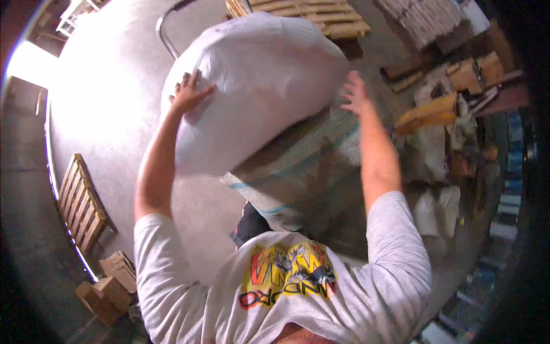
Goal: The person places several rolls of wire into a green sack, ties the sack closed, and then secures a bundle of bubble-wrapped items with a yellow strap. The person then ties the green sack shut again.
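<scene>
A large, bulging white plastic bag (258, 86) fills the space in front of me. My left hand (190, 96) lies on its left side, fingers spread against the plastic. Off the bag's right edge, my right hand (356, 96) is held with its fingers apart and grips nothing; slight blur hides whether it touches the plastic. Under and nearer than the bag is a dull green-brown woven sack (303, 172) with blue stripes, its near corner reaching toward my legs. What fills either one is hidden.
A bent metal tube handle (162, 34) rises behind the bag at left. Wooden pallets stand beyond it (321, 14) and at far left (83, 203). Cardboard boxes (109, 292) sit at lower left. Piled sacks and a yellow-brown bundle (427, 113) line the right side.
</scene>
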A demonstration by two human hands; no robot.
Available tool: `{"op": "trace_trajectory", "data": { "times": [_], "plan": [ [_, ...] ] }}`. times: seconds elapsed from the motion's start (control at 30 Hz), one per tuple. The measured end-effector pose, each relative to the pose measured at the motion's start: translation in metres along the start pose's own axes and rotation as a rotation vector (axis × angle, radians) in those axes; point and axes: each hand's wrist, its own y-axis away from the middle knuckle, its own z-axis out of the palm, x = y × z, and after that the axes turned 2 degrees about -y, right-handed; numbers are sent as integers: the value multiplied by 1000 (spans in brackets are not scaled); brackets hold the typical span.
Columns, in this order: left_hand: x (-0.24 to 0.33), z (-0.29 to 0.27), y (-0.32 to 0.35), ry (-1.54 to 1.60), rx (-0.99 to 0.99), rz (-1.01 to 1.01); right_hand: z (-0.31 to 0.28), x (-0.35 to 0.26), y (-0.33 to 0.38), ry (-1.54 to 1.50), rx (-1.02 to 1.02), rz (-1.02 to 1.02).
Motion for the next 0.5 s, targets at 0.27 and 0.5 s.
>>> {"op": "trace_trajectory", "data": {
  "times": [0.27,0.5],
  "plan": [
    [51,-14,-18,-201,113,-35,153,237,81,1336,-64,-353],
    [54,-28,24,3,32,131,81,273,225,1265,256,-409]
  ]
}}
